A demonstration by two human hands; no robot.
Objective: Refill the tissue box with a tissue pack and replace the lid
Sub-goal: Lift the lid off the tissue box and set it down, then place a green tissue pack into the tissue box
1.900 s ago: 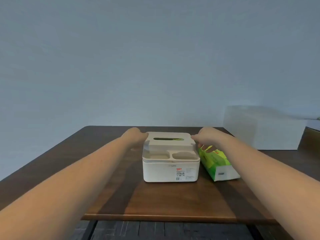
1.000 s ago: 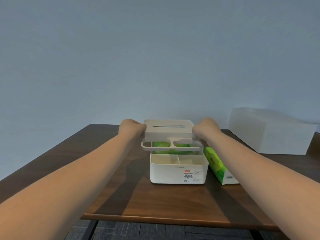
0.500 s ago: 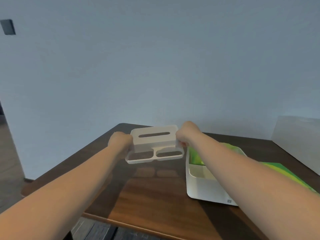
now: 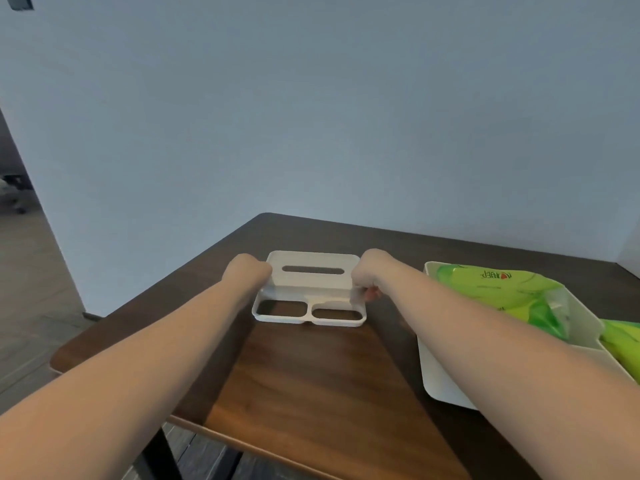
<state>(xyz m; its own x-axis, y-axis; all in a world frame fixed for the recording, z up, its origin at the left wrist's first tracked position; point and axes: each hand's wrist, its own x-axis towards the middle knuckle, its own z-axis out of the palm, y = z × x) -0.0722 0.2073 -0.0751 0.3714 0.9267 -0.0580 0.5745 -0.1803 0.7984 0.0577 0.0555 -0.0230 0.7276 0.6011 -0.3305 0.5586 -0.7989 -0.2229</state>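
The white lid (image 4: 311,289), with a tissue slot and two open cut-outs, rests low on the left part of the brown table (image 4: 311,375). My left hand (image 4: 246,273) grips its left side and my right hand (image 4: 370,276) grips its right side. The open white tissue box (image 4: 446,382) stands to the right, partly behind my right forearm. A green tissue pack (image 4: 498,289) lies inside it. A second green pack (image 4: 623,344) shows at the right edge, beside the box.
A blue-grey wall runs close behind the table. The table's left corner and front edge are near the lid. Grey floor shows to the left and below.
Both hands lifted the lid off the box, carried it left and lowered it to the table. My view turned left, so the box now sits at the right.
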